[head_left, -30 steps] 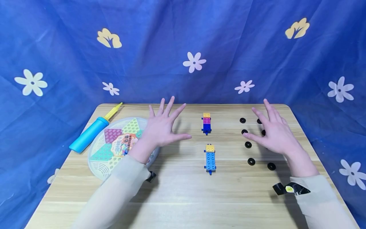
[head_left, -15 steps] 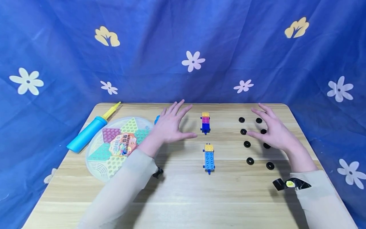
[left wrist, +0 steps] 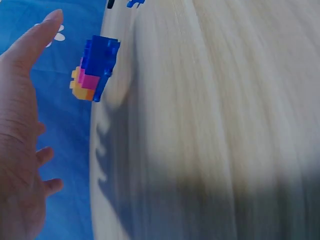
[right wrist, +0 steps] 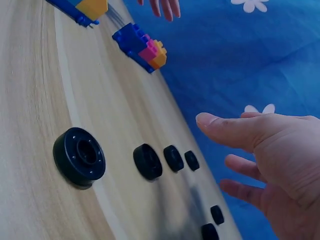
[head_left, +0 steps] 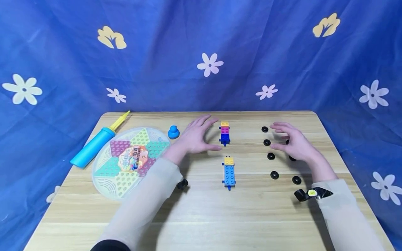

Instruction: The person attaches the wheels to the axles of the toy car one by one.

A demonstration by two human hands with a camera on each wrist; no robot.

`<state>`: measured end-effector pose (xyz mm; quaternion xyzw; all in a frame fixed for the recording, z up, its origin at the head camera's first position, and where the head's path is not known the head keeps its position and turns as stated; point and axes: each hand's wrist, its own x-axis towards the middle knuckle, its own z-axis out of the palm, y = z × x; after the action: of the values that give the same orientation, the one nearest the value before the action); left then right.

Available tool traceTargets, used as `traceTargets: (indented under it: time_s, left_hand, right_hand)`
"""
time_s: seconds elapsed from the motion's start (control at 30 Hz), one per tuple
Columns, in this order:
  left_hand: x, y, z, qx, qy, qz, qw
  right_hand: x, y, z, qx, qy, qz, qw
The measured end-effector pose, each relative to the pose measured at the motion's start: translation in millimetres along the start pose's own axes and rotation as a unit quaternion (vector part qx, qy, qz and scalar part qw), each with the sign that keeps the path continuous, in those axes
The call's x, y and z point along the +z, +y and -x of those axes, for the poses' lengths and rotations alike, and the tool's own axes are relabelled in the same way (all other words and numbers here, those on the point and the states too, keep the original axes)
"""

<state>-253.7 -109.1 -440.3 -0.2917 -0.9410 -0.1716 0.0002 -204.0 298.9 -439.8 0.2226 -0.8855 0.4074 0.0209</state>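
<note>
My left hand [head_left: 193, 139] hovers just left of the far toy car chassis [head_left: 224, 134], which carries dark blue, pink and orange blocks. Its thumb and fingers are spread apart around air, and in the left wrist view the chassis [left wrist: 97, 65] lies beyond the thumb. Closer to me is a second chassis [head_left: 229, 174] with light blue and yellow blocks, untouched. On the right, my right hand [head_left: 295, 143] is above several black toy wheels [head_left: 274, 175], thumb and fingers apart, holding nothing. It hides some of them in the head view. The right wrist view shows wheels [right wrist: 82, 157] flat on the table.
A round game board [head_left: 132, 164] lies at the left, partly under my left forearm. Beside it are a blue hand pump [head_left: 94, 148] with a yellow nozzle and a small blue duck-like toy [head_left: 173, 132]. A blue flowered curtain [head_left: 176, 80] hangs behind the table [head_left: 201, 226].
My left hand has moved right toward the far chassis, uncovering the blue duck-like toy. The right hand has shifted slightly left, its fingers lower and closer to the thumb. The view has shifted slightly.
</note>
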Motion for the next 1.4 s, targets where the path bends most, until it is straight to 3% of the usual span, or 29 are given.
traceTargets:
  time_s: [0.3, 0.57, 0.87, 1.4]
  left_hand:
    - [16.6, -1.6, -18.1, 0.007, -0.032, 0.049, 0.9982]
    - [25.4, -0.1, -33.1, 0.021, -0.029, 0.076, 0.9965]
    - [34.7, 0.4, -43.9, 0.027, -0.052, 0.080, 0.9951]
    - [40.0, -4.0, -49.6, 0.007, -0.037, 0.111, 0.9932]
  right_hand:
    - [12, 23, -6.7, 0.029, -0.024, -0.009, 0.9992]
    - [17, 31, -7.9, 0.085, -0.040, 0.001, 0.9955]
    - [25, 37, -12.3, 0.060, -0.044, 0.016, 0.9971]
    - [30, 38, -16.4, 0.073, -0.060, 0.036, 0.9948]
